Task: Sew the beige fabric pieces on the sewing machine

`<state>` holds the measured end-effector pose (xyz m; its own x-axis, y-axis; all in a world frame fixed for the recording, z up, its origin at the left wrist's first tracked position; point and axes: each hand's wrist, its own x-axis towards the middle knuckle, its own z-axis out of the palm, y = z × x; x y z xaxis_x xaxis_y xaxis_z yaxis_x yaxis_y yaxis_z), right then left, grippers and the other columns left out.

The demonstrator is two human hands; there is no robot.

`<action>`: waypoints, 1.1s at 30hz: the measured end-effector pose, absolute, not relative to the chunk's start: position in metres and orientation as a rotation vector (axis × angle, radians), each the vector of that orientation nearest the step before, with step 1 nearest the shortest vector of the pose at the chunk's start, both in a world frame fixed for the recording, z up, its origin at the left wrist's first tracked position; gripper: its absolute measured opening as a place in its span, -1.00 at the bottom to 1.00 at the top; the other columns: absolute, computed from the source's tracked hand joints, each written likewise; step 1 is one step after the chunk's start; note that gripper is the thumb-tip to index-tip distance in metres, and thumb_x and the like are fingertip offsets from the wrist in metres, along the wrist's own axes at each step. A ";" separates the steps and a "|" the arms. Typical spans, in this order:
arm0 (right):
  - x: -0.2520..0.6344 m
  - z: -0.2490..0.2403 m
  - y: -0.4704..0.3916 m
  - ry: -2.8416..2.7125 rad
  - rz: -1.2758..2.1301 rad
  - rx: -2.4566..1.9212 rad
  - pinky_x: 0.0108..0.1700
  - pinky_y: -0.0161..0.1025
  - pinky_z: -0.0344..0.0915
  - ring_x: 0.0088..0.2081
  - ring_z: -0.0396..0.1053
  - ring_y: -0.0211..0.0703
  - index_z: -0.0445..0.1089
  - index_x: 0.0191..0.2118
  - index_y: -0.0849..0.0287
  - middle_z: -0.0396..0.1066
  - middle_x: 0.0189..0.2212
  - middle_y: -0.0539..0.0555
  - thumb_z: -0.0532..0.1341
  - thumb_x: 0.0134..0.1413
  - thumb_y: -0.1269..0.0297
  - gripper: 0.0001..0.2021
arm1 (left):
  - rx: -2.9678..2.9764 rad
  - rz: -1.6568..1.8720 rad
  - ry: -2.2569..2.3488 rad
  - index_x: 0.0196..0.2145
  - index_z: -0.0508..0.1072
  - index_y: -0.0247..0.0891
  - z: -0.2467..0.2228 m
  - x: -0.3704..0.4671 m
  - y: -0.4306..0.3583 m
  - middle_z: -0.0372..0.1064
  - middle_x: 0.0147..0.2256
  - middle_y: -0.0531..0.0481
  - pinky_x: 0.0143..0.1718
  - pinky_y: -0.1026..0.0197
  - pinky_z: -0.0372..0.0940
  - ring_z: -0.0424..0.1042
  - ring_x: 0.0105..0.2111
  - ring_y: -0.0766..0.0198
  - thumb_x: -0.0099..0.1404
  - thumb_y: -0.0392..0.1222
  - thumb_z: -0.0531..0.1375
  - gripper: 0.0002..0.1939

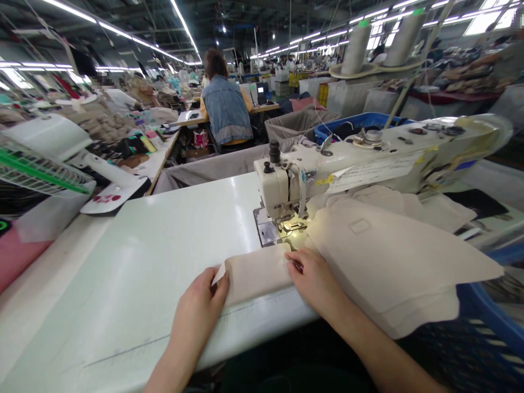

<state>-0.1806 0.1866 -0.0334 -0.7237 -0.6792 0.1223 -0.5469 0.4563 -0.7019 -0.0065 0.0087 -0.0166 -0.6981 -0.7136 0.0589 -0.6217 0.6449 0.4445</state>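
Pinching beige fabric [257,272] edges, both hands' grip [203,297] [310,275] closed; bare tabletop [164,256] leftward.

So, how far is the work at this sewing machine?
Looks done: the outlined rectangle on the beige panel. In hand: the pale strip, between left hand and right hand. Probably remaining: stitching it, as it lies before the presser foot.

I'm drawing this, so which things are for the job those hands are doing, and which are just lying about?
Seem part of the job:
beige cloth strip, held by the left hand and right hand
sewing machine
probably the beige pieces beside it

Seem to be just around:
white fan
pink cloth
black cloth piece
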 end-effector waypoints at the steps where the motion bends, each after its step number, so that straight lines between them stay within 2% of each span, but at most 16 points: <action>1: -0.181 -0.032 0.186 2.532 -1.082 -1.089 -0.16 -0.29 0.33 -0.27 0.47 -0.14 0.58 -0.20 0.19 0.50 -0.35 0.07 0.20 0.18 0.50 -0.80 | 1.080 -0.586 -2.636 -0.32 0.43 -0.15 -0.016 -0.007 0.009 0.51 -0.41 -0.07 -0.33 0.13 0.26 0.49 -0.37 0.04 0.33 0.13 0.00 -0.65; 5: -0.178 -0.030 0.188 2.601 -0.898 -1.209 -0.20 -0.27 0.31 -0.28 0.47 -0.11 0.56 -0.27 0.17 0.49 -0.35 0.09 0.16 0.24 0.45 -0.80 | 1.088 -0.638 -2.630 -0.41 0.36 -0.14 -0.008 -0.006 0.014 0.45 -0.47 -0.03 -0.38 0.16 0.21 0.43 -0.44 0.11 0.35 0.11 0.00 -0.66; 8: -0.177 -0.035 0.191 2.696 -0.759 -1.315 -0.28 -0.23 0.29 -0.31 0.46 -0.07 0.55 -0.23 0.15 0.48 -0.34 0.11 0.16 0.27 0.38 -0.81 | 1.195 -0.637 -2.572 -0.49 0.24 -0.14 -0.002 -0.005 0.013 0.31 -0.57 0.06 -0.44 0.19 0.11 0.31 -0.53 0.20 0.38 0.09 -0.04 -0.63; 14: -0.179 -0.047 0.196 2.743 -0.748 -1.477 -0.33 -0.20 0.29 -0.36 0.46 -0.06 0.54 -0.19 0.11 0.49 -0.34 0.11 0.10 0.28 0.33 -0.77 | 1.329 -0.592 -2.555 -0.59 0.08 -0.14 -0.009 -0.001 0.003 0.06 -0.64 0.15 -0.47 0.21 -0.05 0.12 -0.58 0.31 0.28 -0.03 0.06 -0.65; 20: -0.182 -0.051 0.198 2.743 -0.772 -1.489 -0.32 -0.17 0.32 -0.34 0.48 -0.04 0.53 -0.17 0.13 0.49 -0.36 0.09 0.09 0.27 0.30 -0.75 | 1.360 -0.635 -2.590 -0.60 0.07 -0.15 -0.011 -0.004 0.001 0.02 -0.64 0.17 -0.46 0.21 -0.10 0.06 -0.58 0.33 0.25 -0.09 0.09 -0.67; 33: -0.183 -0.052 0.199 2.724 -0.786 -1.494 -0.33 -0.15 0.31 -0.33 0.49 -0.02 0.51 -0.16 0.15 0.48 -0.36 0.09 0.05 0.32 0.26 -0.72 | 1.341 -0.640 -2.600 -0.61 0.08 -0.16 -0.009 -0.003 -0.001 0.04 -0.65 0.16 -0.48 0.21 -0.08 0.08 -0.60 0.33 0.25 -0.13 0.11 -0.66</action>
